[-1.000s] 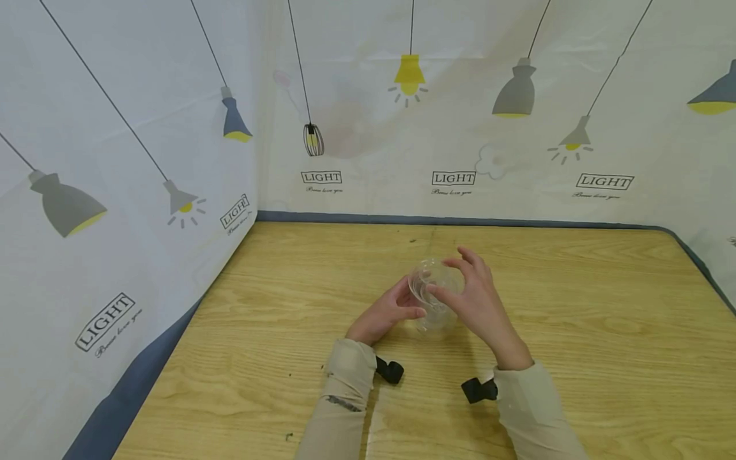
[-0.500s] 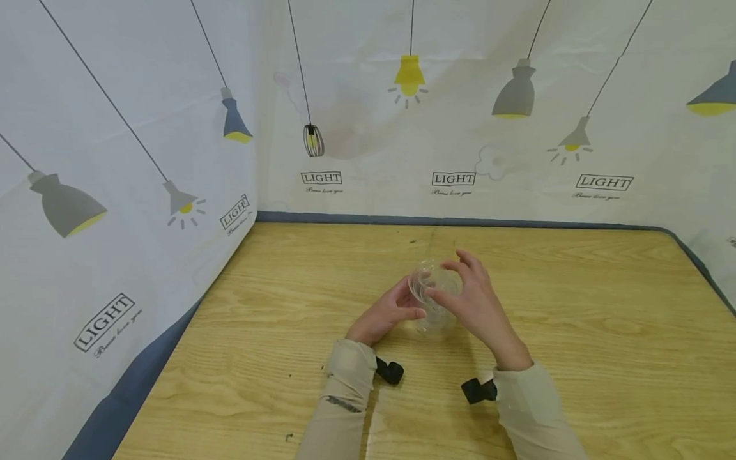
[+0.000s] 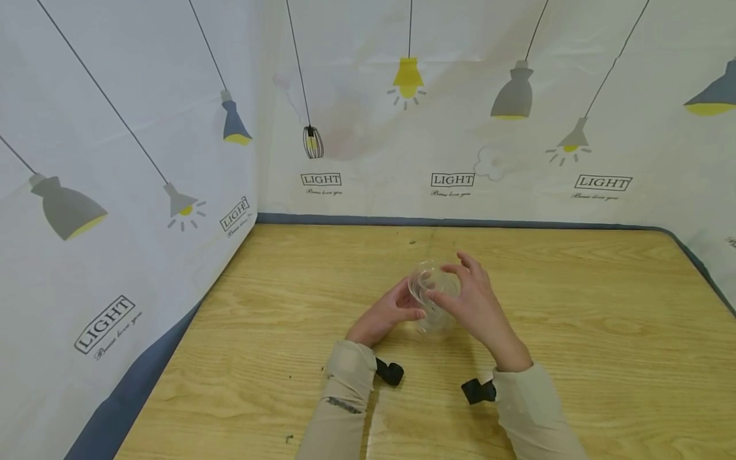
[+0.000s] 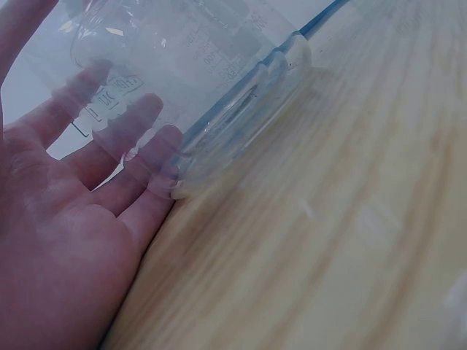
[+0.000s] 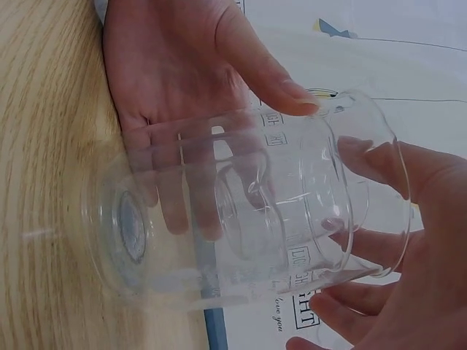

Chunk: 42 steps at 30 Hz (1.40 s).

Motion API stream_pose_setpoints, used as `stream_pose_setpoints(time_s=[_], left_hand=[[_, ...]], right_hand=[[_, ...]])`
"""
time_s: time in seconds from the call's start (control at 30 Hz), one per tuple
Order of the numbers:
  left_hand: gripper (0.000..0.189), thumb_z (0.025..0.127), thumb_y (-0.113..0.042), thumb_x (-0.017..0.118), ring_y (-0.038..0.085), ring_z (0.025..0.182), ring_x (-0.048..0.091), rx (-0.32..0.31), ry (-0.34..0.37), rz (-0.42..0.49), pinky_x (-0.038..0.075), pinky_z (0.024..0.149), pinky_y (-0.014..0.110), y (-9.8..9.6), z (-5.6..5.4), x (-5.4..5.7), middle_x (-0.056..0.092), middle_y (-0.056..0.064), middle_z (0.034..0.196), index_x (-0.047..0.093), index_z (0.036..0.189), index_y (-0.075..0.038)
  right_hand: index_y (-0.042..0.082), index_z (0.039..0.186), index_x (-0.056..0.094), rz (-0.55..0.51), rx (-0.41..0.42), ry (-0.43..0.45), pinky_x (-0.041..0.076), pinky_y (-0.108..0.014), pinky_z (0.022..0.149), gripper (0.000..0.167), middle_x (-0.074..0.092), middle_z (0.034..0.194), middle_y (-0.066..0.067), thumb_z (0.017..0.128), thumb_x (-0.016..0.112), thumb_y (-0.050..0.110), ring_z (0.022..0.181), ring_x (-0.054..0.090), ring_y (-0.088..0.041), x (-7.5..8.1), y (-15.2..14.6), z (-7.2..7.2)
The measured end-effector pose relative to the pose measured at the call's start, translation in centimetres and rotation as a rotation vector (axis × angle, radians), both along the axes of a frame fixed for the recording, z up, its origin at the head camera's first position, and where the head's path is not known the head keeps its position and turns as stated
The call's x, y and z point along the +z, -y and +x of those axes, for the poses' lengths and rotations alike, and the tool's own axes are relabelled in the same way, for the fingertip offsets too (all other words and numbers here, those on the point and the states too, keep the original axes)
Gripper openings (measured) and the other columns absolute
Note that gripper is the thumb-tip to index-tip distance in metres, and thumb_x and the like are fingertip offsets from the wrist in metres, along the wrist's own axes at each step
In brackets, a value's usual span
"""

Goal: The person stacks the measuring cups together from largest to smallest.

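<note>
A large clear glass beaker (image 5: pixel 175 281) with printed markings stands upright on the table. Inside its upper part is a smaller clear glass vessel (image 5: pixel 372 204), whose rim rises above the larger one's rim. My left hand (image 3: pixel 382 314) holds the large beaker from the left, its thumb near the rim and its fingers along the far side, visible through the glass in the left wrist view. From the right, my right hand (image 3: pixel 474 303) grips the smaller vessel near its rim between thumb and fingers. Glass over glass blurs where the two walls touch.
The wooden table (image 3: pixel 259 306) reaches back to a white cloth backdrop (image 3: pixel 368 147) printed with lamps, with a blue lower border. Small black devices (image 3: pixel 391 372) are worn at both wrists. Beige sleeves cover the forearms.
</note>
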<state>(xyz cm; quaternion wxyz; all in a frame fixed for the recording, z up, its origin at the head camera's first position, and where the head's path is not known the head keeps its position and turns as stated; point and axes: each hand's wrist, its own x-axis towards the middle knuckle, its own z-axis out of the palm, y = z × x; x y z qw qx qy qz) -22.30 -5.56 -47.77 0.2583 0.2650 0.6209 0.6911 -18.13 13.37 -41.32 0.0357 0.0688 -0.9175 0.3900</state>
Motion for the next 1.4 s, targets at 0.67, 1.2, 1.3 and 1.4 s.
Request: stream_pose_setpoints(time_s=[0.67, 1.2, 1.3, 1.4], left_hand=[[0.068, 0.087, -0.002, 0.055, 0.014, 0.127, 0.032, 0.001, -0.008, 0.008, 0.030, 0.100, 0.034, 0.07, 0.21, 0.22, 0.028, -0.003, 0.143, 0.023, 0.140, -0.031], [0.069, 0.087, -0.002, 0.056, 0.015, 0.126, 0.032, 0.015, -0.003, 0.002, 0.031, 0.099, 0.033, -0.05, 0.29, 0.17, 0.027, -0.003, 0.143, 0.023, 0.140, -0.032], [0.069, 0.087, -0.002, 0.056, 0.015, 0.127, 0.032, 0.010, -0.005, 0.008, 0.031, 0.099, 0.033, -0.07, 0.20, 0.08, 0.027, 0.000, 0.144, 0.023, 0.141, -0.030], [0.070, 0.087, 0.000, 0.054, 0.015, 0.127, 0.032, 0.006, -0.009, 0.012, 0.031, 0.099, 0.033, -0.09, 0.15, 0.13, 0.025, 0.003, 0.145, 0.021, 0.142, -0.027]], right_hand=[[0.002, 0.120, 0.053, 0.058, -0.017, 0.001, 0.026, -0.060, 0.093, 0.060, 0.019, 0.144, -0.017, 0.078, 0.064, 0.044, 0.128, 0.019, -0.039, 0.19, 0.10, 0.24], [0.003, 0.119, 0.054, 0.060, -0.025, -0.007, 0.026, -0.061, 0.093, 0.057, 0.020, 0.143, -0.016, 0.078, 0.066, 0.040, 0.128, 0.018, -0.039, 0.11, 0.21, 0.23], [0.002, 0.118, 0.054, 0.059, -0.024, -0.016, 0.026, -0.060, 0.093, 0.056, 0.021, 0.143, -0.017, 0.078, 0.066, 0.040, 0.127, 0.019, -0.039, 0.18, 0.22, 0.28], [0.002, 0.118, 0.054, 0.060, -0.024, -0.021, 0.026, -0.060, 0.093, 0.056, 0.021, 0.143, -0.017, 0.078, 0.066, 0.040, 0.127, 0.019, -0.039, 0.26, 0.23, 0.25]])
